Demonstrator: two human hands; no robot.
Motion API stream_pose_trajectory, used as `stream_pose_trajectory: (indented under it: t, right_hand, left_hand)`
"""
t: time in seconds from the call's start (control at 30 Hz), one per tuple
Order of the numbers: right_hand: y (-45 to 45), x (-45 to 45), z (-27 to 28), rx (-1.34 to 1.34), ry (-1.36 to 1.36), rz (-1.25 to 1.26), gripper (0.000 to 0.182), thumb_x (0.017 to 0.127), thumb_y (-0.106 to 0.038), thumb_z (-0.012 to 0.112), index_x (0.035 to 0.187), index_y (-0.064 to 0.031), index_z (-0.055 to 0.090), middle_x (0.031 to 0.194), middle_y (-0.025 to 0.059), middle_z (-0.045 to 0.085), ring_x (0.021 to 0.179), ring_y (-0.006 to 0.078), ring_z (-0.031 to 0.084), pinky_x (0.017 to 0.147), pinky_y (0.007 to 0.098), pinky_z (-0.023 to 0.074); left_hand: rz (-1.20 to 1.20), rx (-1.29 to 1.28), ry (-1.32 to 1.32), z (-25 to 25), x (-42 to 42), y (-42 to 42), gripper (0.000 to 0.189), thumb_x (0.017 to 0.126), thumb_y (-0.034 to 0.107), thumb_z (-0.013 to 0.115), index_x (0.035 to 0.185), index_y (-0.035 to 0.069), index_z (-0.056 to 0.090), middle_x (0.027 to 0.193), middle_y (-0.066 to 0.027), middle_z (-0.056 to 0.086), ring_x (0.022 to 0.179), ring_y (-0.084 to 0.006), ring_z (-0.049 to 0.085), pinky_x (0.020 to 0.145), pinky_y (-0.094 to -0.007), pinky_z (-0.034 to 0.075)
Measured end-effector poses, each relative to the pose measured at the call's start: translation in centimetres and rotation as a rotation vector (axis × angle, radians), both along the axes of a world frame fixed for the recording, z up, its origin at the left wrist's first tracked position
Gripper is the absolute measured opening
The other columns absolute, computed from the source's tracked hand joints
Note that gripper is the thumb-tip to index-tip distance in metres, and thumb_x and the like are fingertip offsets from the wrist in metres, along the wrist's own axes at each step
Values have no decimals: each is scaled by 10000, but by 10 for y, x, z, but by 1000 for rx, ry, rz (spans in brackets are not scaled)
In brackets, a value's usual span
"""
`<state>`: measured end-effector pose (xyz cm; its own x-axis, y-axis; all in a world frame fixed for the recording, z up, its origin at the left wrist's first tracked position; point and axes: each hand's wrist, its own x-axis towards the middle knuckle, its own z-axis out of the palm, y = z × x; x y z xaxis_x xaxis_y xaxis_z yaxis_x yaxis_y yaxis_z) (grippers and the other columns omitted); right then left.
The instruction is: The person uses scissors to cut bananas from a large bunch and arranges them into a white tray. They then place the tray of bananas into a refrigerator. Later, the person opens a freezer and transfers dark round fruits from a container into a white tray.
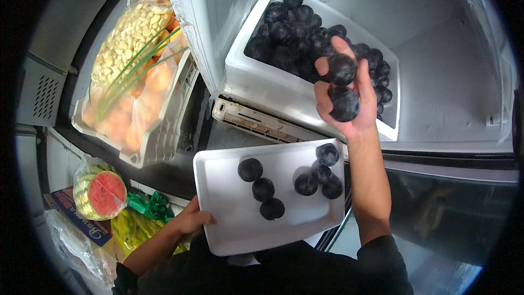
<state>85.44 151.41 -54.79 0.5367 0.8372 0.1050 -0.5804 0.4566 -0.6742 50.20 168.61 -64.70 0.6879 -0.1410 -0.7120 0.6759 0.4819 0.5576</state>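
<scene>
My left hand (191, 218) grips the left edge of a shallow white tray (229, 235), thumb over the rim. Three dark plums (263, 189) lie in a slanting row on the tray, and several more (306, 184) cluster at its right end. Palm up, my right hand (365, 104) holds two dark plums (343, 69), one above the other, with the fingers curled around them. Directly behind that hand is a white foam box (262, 71) filled with dark plums (282, 30); hand and forearm hide part of its contents and front wall.
The foam box stands inside an open refrigerator (438, 73). At left, a pale plastic crate (153, 147) holds bagged peeled garlic cloves (127, 41), long green stalks and orange fruit (157, 78). A wrapped cut watermelon (107, 194) sits lower left, beside a green plastic bag (151, 205).
</scene>
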Motion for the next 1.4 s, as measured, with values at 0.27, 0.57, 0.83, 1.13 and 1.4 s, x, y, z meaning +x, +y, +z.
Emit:
stream_pose_trajectory:
  t: [0.27, 0.57, 0.83, 1.13, 1.4]
  right_hand:
    - [-5, -13, 2, -166, -98, 41, 384, 1078, -394, 306, 1308, -119, 443, 1125, 208, 496, 541, 257, 614, 312, 275, 441]
    - [-10, -12, 2, -64, 21, 140, 343, 1058, -375, 419, 1311, -143, 441, 1082, 211, 575, 609, 289, 650, 348, 278, 437]
    - [-20, -36, 6, -682, -1216, 828, 434, 933, -260, 643, 1300, -38, 574, 1145, 153, 652, 1030, 271, 650, 910, 369, 499]
    - [-29, -4, 34, -676, -1386, 480, 288, 964, -206, 609, 1197, -44, 660, 1028, 110, 695, 886, 214, 680, 761, 335, 566]
    - [5, 107, 1, -1027, -1585, -766, 404, 914, -242, 661, 1223, 13, 603, 1142, 203, 641, 1017, 347, 645, 900, 412, 514]
  left_hand:
    - [2, 31, 17, 7, 4, -1, 930, 602, 77, 612, 1482, 12, 319, 1265, -189, 548, 1210, -344, 530, 1032, -477, 429]
    - [-16, 52, -54, 1, 4, -1, 942, 595, 105, 621, 1484, 19, 319, 1283, -210, 524, 1207, -358, 520, 1027, -496, 431]
    - [-30, 58, 45, 16, 10, 1, 997, 573, 80, 584, 1516, 58, 261, 1272, -222, 508, 1198, -365, 531, 968, -476, 474]
    - [-49, 57, 32, 13, 7, 3, 932, 584, 66, 589, 1481, 51, 336, 1288, -203, 527, 1196, -354, 545, 965, -450, 487]
    - [92, 21, 78, 10, -12, 6, 899, 624, 31, 606, 1479, 33, 326, 1305, -171, 538, 1233, -328, 525, 1040, -464, 436]
